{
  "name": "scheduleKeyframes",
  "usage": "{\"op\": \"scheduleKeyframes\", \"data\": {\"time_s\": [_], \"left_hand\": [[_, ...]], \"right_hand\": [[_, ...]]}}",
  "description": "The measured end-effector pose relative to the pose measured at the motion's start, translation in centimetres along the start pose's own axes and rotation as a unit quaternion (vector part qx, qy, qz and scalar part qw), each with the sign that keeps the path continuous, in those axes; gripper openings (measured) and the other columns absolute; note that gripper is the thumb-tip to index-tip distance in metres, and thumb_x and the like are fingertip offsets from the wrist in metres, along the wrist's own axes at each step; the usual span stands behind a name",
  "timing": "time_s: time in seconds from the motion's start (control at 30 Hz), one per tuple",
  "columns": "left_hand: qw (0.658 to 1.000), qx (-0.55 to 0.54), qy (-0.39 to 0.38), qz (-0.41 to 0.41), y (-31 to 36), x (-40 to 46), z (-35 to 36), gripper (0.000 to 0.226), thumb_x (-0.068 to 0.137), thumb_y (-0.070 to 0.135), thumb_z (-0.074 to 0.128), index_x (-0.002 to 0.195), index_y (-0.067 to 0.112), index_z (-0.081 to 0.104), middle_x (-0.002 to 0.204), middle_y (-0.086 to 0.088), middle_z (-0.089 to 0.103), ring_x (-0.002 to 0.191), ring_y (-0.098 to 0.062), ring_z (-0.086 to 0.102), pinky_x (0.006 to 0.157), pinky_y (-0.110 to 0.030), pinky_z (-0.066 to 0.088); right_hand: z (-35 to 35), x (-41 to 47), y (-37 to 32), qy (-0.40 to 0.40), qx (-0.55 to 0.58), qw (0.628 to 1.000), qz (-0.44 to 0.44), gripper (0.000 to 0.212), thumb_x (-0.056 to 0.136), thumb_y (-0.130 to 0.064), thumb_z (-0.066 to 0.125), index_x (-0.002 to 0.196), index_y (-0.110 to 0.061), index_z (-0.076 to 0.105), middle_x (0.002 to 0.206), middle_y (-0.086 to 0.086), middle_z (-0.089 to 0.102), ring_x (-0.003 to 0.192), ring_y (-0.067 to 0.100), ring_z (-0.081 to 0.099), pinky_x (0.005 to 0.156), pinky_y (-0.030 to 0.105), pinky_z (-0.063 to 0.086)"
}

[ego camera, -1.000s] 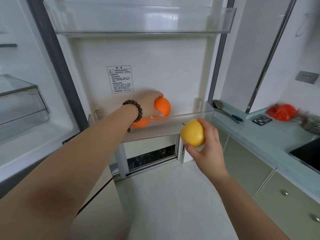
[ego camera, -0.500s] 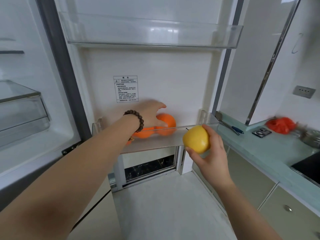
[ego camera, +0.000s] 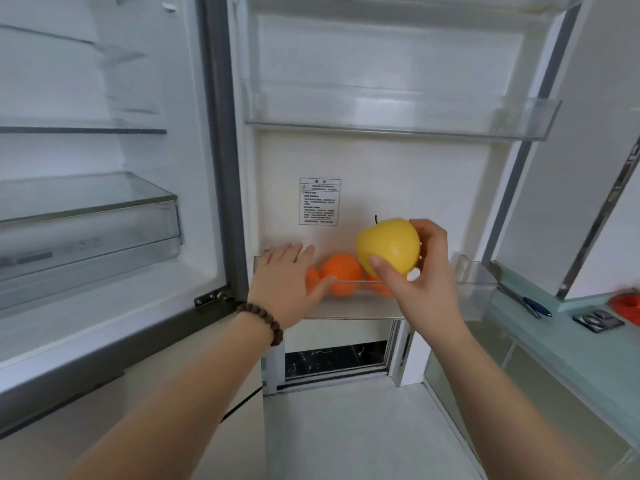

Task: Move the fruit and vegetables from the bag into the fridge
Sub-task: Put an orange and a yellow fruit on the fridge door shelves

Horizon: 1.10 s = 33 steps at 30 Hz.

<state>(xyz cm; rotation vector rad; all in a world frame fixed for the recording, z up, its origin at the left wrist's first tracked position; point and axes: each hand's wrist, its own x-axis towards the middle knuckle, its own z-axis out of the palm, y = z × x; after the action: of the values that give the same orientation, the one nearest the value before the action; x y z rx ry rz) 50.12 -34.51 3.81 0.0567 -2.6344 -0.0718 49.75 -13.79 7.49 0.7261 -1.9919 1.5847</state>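
Since 1 second ago my right hand (ego camera: 424, 271) has carried the yellow apple (ego camera: 388, 245) up and inward, from below the lower door shelf (ego camera: 474, 289) to just above its rim, while my left hand (ego camera: 289, 282) has let go of the orange (ego camera: 341, 273) and drawn back to the shelf's near corner. That left hand is now spread flat, fingers straight, holding nothing, its fingertips by the oranges. My right hand curls round the apple, thumb in front, fingers behind.

The apple looks firm, smooth and a little slick, light enough for 1 hand; I judge a wrap round its widest part is safest, not the thin stem. It could roll once set down, so it wants to rest against the oranges beneath my fingers.

Past my right wrist runs a pale green counter (ego camera: 554, 327) with a red bag (ego camera: 627, 304). Beyond my left hand the fridge (ego camera: 104, 209) stands open, with bare glass shelves and a clear drawer.
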Motion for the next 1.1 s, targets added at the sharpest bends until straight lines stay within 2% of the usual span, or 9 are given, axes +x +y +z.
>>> {"op": "scheduleKeyframes", "data": {"time_s": [0.13,0.2,0.3,0.4,0.47,0.67,0.87,1.03,1.1], "left_hand": [[0.998,0.069,-0.013,0.007,-0.1,-0.6,0.8,0.073,0.087,0.07,0.014,0.138,0.023,0.039,0.14,0.0,0.047,0.132,-0.022,0.038,0.114,-0.048,0.019],[0.998,0.062,-0.024,0.001,0.1,-0.5,0.7,0.074,0.087,0.07,0.013,0.138,0.023,0.038,0.14,0.0,0.047,0.132,-0.022,0.038,0.114,-0.05,0.018],[0.998,0.051,-0.033,-0.001,0.1,-0.4,0.6,0.072,0.087,0.07,0.015,0.136,0.024,0.041,0.135,0.001,0.051,0.129,-0.021,0.04,0.115,-0.05,0.015],[0.998,0.039,-0.042,-0.003,0.0,-0.5,0.4,0.068,0.088,0.069,0.017,0.132,0.025,0.044,0.13,0.002,0.054,0.126,-0.021,0.043,0.116,-0.05,0.014],[0.998,0.034,-0.051,-0.004,0.0,-0.5,0.3,0.068,0.088,0.069,0.017,0.131,0.025,0.044,0.13,0.003,0.054,0.125,-0.02,0.044,0.115,-0.048,0.016],[0.997,0.023,-0.073,-0.001,0.0,-0.1,0.6,0.071,0.088,0.07,0.013,0.13,0.024,0.047,0.13,0.003,0.055,0.124,-0.02,0.046,0.114,-0.048,0.019],[0.997,0.023,-0.066,-0.014,0.0,0.0,0.8,0.072,0.088,0.07,0.013,0.129,0.023,0.048,0.128,0.003,0.057,0.121,-0.02,0.048,0.113,-0.05,0.021],[0.999,0.02,-0.045,-0.006,-0.2,-0.1,1.2,0.072,0.087,0.071,0.012,0.125,0.022,0.051,0.124,0.003,0.058,0.119,-0.019,0.049,0.111,-0.047,0.026],[0.999,0.023,-0.04,-0.003,-0.1,-0.1,1.4,0.073,0.087,0.07,0.012,0.124,0.022,0.051,0.124,0.003,0.058,0.12,-0.019,0.048,0.112,-0.049,0.022]], "right_hand": [[0.8,3.9,-5.0,-0.009,0.02,0.998,-0.063,0.069,0.069,-0.036,0.071,0.127,-0.03,0.034,0.113,-0.014,0.05,0.098,0.001,0.055,0.081,0.017,0.048],[0.8,6.6,-7.8,-0.005,0.032,0.994,-0.103,0.071,0.071,-0.032,0.068,0.133,-0.029,0.033,0.115,-0.013,0.047,0.099,0.005,0.055,0.082,0.017,0.048],[1.2,10.6,-11.4,0.017,0.056,0.987,-0.147,0.067,0.069,-0.033,0.068,0.129,-0.023,0.04,0.117,-0.012,0.047,0.102,0.013,0.055,0.089,0.033,0.051],[1.8,14.0,-13.8,0.022,0.055,0.985,-0.164,0.062,0.071,-0.03,0.071,0.126,-0.023,0.043,0.111,-0.016,0.049,0.099,0.011,0.056,0.084,0.031,0.052],[2.5,16.2,-14.9,-0.009,0.021,0.989,-0.145,0.061,0.072,-0.031,0.073,0.125,-0.024,0.044,0.111,-0.01,0.05,0.098,0.013,0.056,0.081,0.028,0.051],[4.7,22.3,-15.0,-0.172,-0.061,0.982,0.043,0.071,0.062,-0.04,0.081,0.124,-0.022,0.051,0.122,0.005,0.055,0.101,0.02,0.061,0.086,0.033,0.054],[6.5,23.9,-15.7,-0.295,-0.166,0.939,0.059,0.059,0.07,-0.018,0.08,0.122,-0.012,0.053,0.107,0.007,0.058,0.076,0.015,0.06,0.057,0.022,0.05],[6.2,25.8,-14.9,-0.357,-0.173,0.913,0.096,0.062,0.067,-0.014,0.082,0.121,-0.016,0.053,0.125,0.008,0.056,0.097,0.019,0.06,0.091,0.031,0.051],[5.6,26.0,-14.6,-0.371,-0.177,0.905,0.106,0.057,0.072,-0.011,0.078,0.122,-0.019,0.052,0.126,0.004,0.054,0.099,0.016,0.058,0.096,0.03,0.048]]}}
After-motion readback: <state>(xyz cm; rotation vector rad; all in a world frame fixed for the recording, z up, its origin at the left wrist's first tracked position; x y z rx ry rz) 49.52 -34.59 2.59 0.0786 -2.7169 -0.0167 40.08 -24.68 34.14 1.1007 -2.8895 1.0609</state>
